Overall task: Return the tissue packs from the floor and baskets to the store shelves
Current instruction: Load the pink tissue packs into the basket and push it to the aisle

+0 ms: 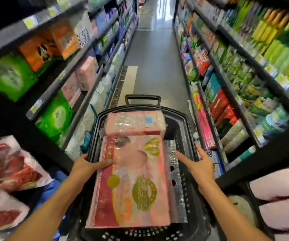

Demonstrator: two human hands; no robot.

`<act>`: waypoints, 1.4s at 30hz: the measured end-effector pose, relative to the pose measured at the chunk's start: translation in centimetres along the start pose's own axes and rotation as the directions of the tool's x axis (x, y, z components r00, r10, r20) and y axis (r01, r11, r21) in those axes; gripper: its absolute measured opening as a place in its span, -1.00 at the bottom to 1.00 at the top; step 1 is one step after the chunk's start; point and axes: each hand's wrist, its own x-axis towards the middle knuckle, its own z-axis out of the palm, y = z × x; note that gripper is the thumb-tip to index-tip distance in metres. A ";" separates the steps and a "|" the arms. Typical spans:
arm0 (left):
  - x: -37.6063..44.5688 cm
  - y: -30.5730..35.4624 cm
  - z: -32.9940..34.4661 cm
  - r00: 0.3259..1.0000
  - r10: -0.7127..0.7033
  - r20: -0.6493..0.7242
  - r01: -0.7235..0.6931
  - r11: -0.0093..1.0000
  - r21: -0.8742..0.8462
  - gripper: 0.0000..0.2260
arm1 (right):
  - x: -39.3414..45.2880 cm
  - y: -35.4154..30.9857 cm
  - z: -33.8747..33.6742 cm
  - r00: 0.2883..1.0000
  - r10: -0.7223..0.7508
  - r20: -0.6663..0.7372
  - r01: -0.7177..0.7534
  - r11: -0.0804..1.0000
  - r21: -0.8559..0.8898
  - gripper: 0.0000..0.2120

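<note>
Your left hand grips the big pink tissue pack's left edge in the basket; right hand hovers open, empty. Likely light, squashy, slick wrap, so clamp both long sides.
</note>
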 end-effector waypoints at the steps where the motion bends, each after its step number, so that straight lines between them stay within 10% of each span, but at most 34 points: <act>1: 0.9 0.8 0.0 1.000 0.011 0.012 -0.011 1.000 -0.011 -0.22 | 1.7 -0.7 0.9 1.000 -0.008 0.016 0.008 1.000 0.008 0.06; 6: 8.0 3.6 -0.6 0.999 -0.030 -0.038 0.030 0.999 -0.019 -0.44 | 8.8 -3.5 5.7 0.999 -0.028 0.045 0.028 1.000 0.008 0.02; 10: 15.9 4.5 -1.8 0.998 -0.044 -0.055 0.040 0.997 -0.069 -0.01 | 14.3 -5.5 10.1 0.999 -0.034 0.043 0.035 0.999 -0.028 0.08; 14: 22.7 8.0 -2.0 0.999 -0.041 -0.001 0.040 0.996 -0.076 -0.55 | 19.6 -7.2 15.2 0.999 -0.024 -0.023 0.023 0.998 -0.054 0.03; 17: 28.3 9.5 -3.1 0.999 -0.050 0.013 0.051 0.998 -0.043 -0.11 | 22.7 -9.1 18.9 0.997 0.027 -0.077 -0.032 0.997 -0.074 0.01; 27: 45.2 19.5 -4.3 0.998 0.020 0.053 -0.016 0.997 -0.072 0.45 | 35.5 -15.3 28.0 0.990 0.043 -0.136 -0.044 0.999 0.000 0.00; 42: 68.2 28.5 -2.0 0.991 -0.135 0.008 0.135 0.991 -0.013 0.25 | 60.0 -20.6 39.1 0.981 0.128 -0.148 -0.131 0.991 -0.010 -0.17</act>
